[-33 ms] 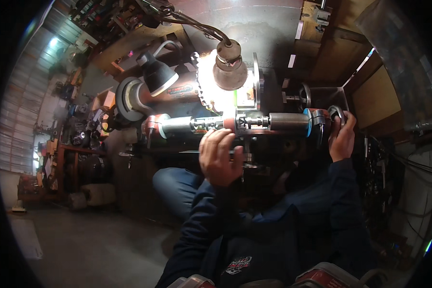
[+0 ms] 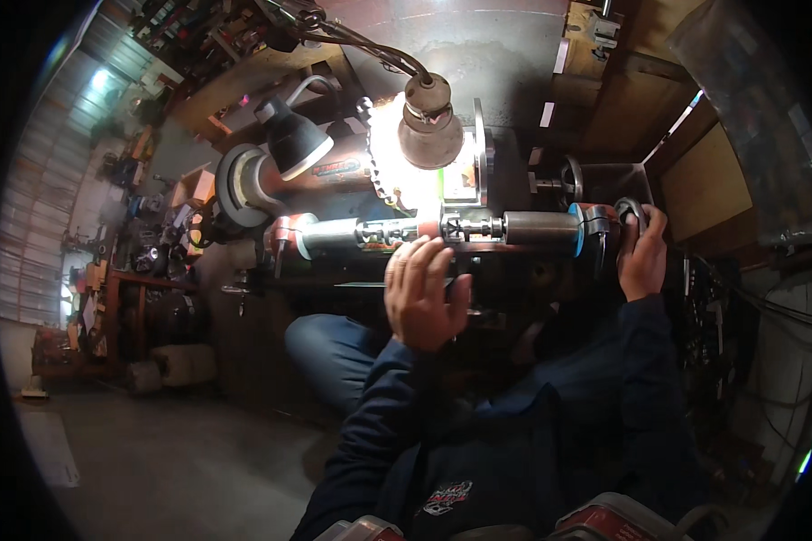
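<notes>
Overhead, a lit lamp [image 2: 431, 122] hangs on a bent arm just above the shaft [image 2: 442, 230], so its glare falls straight on the spot being worked. That shaft lies level across the machine, held between a support at the left and a blue-ringed end piece [image 2: 586, 230] at the right, which keeps it steady at about chest height in front of the seated person.

Up against the shaft's middle, the left hand [image 2: 424, 293] has its fingers pressed together and curled toward the metal, back of the hand to the camera; whether it pinches a small tool or only steadies the part cannot be told, since the fingertips are hidden. Out at the far end, the right hand [image 2: 642, 257] is wrapped around a dark handle [image 2: 629, 212] beside the end piece, a grip suited to turning or holding it. A 2nd, dark-shaded lamp [image 2: 290, 135] sits unlit at the left.
</notes>
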`<control>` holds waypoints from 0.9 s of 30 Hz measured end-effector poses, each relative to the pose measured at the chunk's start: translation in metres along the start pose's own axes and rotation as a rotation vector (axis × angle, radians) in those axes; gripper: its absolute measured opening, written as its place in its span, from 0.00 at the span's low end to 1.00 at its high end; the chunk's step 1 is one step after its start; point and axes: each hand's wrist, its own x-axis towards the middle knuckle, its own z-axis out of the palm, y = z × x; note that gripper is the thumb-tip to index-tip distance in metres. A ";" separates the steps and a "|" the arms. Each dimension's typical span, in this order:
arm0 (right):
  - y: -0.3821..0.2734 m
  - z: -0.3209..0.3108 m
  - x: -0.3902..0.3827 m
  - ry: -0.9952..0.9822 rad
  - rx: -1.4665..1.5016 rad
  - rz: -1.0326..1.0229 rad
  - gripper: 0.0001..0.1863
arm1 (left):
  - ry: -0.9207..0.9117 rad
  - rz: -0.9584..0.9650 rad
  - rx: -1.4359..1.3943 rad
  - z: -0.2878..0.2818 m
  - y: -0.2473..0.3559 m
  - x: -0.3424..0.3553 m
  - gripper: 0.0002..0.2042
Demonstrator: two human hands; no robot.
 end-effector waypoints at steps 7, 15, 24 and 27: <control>-0.002 -0.005 0.051 -0.208 -0.099 0.134 0.11 | -0.208 -0.122 0.177 0.042 0.029 -0.003 0.30; 0.000 0.000 0.004 0.133 -0.033 -0.118 0.15 | -0.325 -0.165 0.265 0.040 0.043 0.006 0.30; -0.005 -0.004 0.038 -0.178 -0.147 0.063 0.14 | -0.306 -0.147 0.289 0.045 0.039 0.005 0.27; -0.004 -0.002 0.052 -0.289 -0.251 0.124 0.17 | -0.305 -0.139 0.283 0.045 0.037 0.002 0.27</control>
